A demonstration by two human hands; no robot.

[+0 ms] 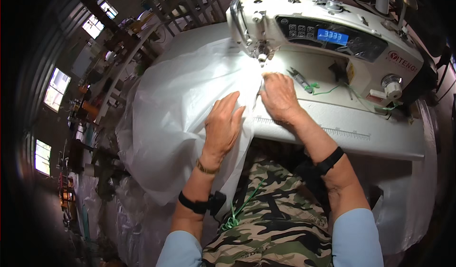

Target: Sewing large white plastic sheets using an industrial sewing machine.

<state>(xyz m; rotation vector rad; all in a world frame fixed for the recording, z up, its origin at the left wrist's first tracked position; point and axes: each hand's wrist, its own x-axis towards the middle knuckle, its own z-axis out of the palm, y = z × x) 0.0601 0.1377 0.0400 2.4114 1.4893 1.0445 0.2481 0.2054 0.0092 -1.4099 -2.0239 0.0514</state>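
Note:
A large sheet of thin, translucent white plastic [164,117] drapes over the left part of the sewing table and hangs toward my lap. My left hand [222,127] rests on it with fingers stretched out and the thumb apart. Just in front of the needle area, my right hand [280,96] has its fingers closed on the sheet's right edge. The white sewing machine [259,27] stands over this spot, its lamp lighting the sheet brightly. Glare hides the exact place where needle and plastic meet.
Small dark thread snips [300,79] lie right of my right hand, beside green thread [325,92]. A ruler scale [342,133] runs along the table's front edge. The machine's handwheel [392,84] is at the right. Behind on the left stands a grey chair frame [183,3].

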